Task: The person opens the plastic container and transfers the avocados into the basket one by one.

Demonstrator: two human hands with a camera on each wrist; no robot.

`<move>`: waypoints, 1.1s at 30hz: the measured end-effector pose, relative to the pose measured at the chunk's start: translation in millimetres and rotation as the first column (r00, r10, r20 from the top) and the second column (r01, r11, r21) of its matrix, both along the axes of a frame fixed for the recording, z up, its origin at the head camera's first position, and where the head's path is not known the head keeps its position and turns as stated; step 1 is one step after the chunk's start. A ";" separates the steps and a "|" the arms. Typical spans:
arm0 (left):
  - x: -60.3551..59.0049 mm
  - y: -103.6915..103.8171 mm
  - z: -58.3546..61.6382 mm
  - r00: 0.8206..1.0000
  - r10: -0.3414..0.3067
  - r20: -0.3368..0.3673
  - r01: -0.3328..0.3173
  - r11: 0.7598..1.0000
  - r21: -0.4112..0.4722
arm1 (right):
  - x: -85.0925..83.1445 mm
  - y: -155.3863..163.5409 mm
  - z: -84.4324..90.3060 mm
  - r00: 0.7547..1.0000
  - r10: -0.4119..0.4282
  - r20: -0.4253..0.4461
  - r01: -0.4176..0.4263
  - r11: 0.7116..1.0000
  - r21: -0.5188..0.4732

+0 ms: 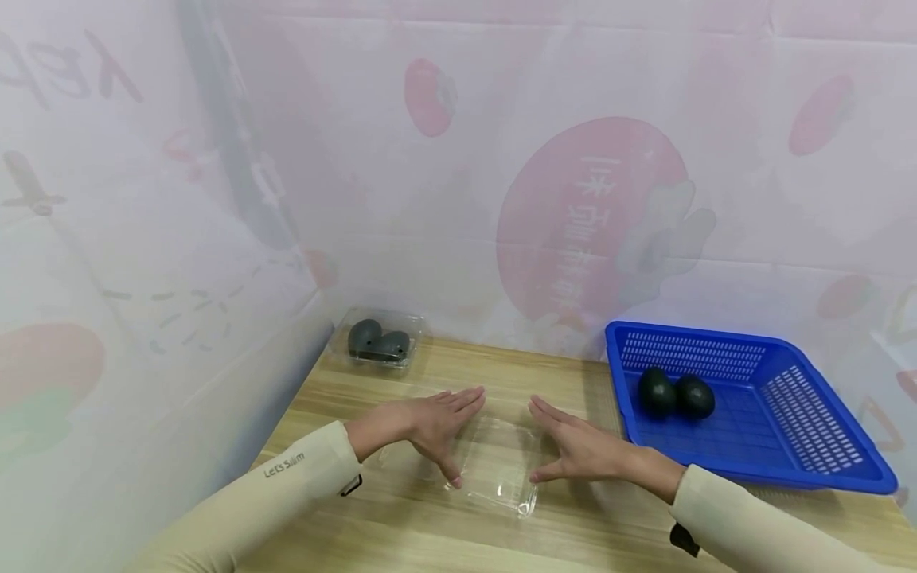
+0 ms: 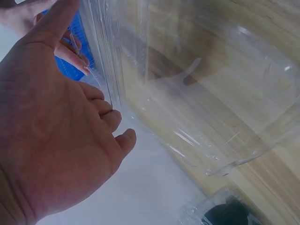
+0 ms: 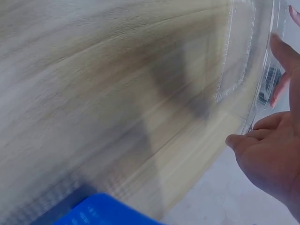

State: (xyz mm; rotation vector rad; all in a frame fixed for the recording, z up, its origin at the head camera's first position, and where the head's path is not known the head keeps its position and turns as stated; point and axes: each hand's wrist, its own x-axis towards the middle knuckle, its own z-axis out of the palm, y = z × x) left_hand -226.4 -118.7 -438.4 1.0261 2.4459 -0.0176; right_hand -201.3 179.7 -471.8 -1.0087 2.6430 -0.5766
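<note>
An empty clear plastic box (image 1: pixel 494 465) lies open on the wooden worktop (image 1: pixel 401 517), right in front of the person and between their two hands. The left hand (image 1: pixel 430 426) and the right hand (image 1: pixel 580 450) flank it, fingers straight and palms turned inward, gripping nothing. The left thumb reaches down onto the near left part of the box, and the left wrist view shows the fingers (image 2: pixel 105 110) against its ribbed plastic edge. The right hand sits just at the box's right edge; whether it actually touches is hard to say, since the right wrist view is smeared by blur. Set this way, the hands seem placed to steady or square up the light box, which would slide easily on the smooth wood.

A second clear box (image 1: pixel 380 341), with two dark avocados inside, sits pushed into the far left corner, out of the way. A blue basket (image 1: pixel 788 469) stands to the right, within easy reach of the right hand, holding two more avocados (image 1: pixel 676 394) side by side.

The left sleeve (image 1: pixel 286 477) carries small print that reads roughly "Let's Slim". The pink backdrop (image 1: pixel 587 215) bears large characters (mirrored, not legible here).
</note>
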 end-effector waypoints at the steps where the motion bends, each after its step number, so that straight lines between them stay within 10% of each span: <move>1: -0.6 -1.5 -0.1 1.000 -0.002 0.001 0.002 1.000 -0.004 | -1.1 -1.7 -0.8 1.000 0.002 0.009 -0.002 1.000 -0.002; 33: -4.9 -74.7 15.0 0.991 0.127 0.040 -0.124 0.990 -0.074 | -35.7 -99.2 -10.7 0.993 0.114 0.039 -0.111 0.992 -0.061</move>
